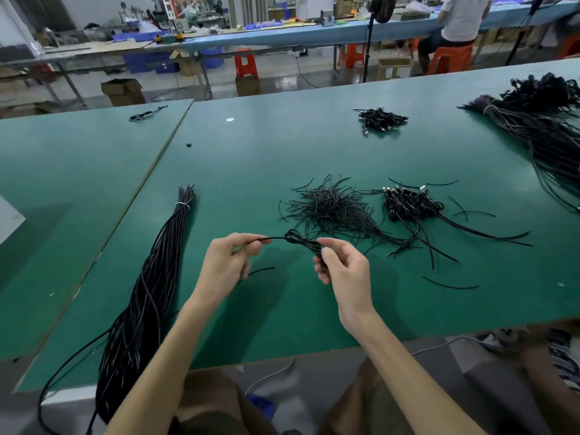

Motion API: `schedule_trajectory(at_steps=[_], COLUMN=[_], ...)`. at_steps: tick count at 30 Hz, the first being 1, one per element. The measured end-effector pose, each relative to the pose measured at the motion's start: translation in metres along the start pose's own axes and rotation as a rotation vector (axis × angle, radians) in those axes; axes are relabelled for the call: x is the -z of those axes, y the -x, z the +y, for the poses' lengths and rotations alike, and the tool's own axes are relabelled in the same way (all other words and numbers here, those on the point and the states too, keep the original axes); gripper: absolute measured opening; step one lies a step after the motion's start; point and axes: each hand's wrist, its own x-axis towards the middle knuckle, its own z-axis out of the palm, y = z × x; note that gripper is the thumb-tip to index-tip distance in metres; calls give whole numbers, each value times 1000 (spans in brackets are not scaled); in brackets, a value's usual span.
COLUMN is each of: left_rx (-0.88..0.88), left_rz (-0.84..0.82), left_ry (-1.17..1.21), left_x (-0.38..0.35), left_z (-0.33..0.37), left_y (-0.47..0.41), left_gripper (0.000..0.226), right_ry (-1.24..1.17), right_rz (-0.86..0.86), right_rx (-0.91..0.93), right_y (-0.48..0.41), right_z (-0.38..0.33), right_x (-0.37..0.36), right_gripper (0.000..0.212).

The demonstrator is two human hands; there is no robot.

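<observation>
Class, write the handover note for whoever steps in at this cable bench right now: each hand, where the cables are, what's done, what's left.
Left hand: pinches one end of the coiled cable, held above the table.
Right hand: grips its other end.
Loose ties: piled just beyond the hands.
Done: heap of coiled cables right of the ties.
Left: probably finish binding this one; the long bundle at the left waits.

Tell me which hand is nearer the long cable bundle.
Left. The left hand is just right of the bundle; the right hand is farther right.
</observation>
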Motion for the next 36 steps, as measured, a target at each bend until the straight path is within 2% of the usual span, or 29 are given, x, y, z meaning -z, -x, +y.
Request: schedule_trajectory(at_steps=[3, 8, 10, 12, 17, 20, 23, 26, 31, 33, 36], left_rx=[-35, -28, -8, -7, -2, 43, 86, 172, 260, 267, 266], left_rz=[-38, -221, -282, -354, -620, -697, -687, -598, -525, -488, -439], left_ry=[-111, -204, -211, -253, -423, -401, -243, -21, 266, 332, 337], left_x=[13, 19, 18, 12, -10, -22, -28, -31, -38, -48, -73], left_z=[0, 13, 25, 39, 56, 57, 55, 54, 72, 85, 101], left_y=[-1, -1, -5, -10, -19, -19, -18, -24, -58, -75, -94], left_gripper=[31, 18, 38, 46, 22, 21, 21, 22, 37, 43, 36], right_ry=[-5, 8, 4, -5, -51, -88, -141, -215, -151, -127, -39], right_rz=[34, 37, 28, 21, 58, 70, 94, 105, -36, -73, -77], right_rx=[11, 25, 18, 16, 13, 13, -11, -43, -74, -82, -72], right_y=[0, 0, 0, 0, 1, 0, -1, -5, -6, -6, -5], right_z=[0, -2, -2, -4, -7, -7, -8, -7, -7, -8, -7], right_x=[1, 0, 0, -1, -2, -1, -1, -1, -2, -1, -1], right_gripper=[18, 14, 11, 10, 16, 27, 38, 38, 31, 29, 22])
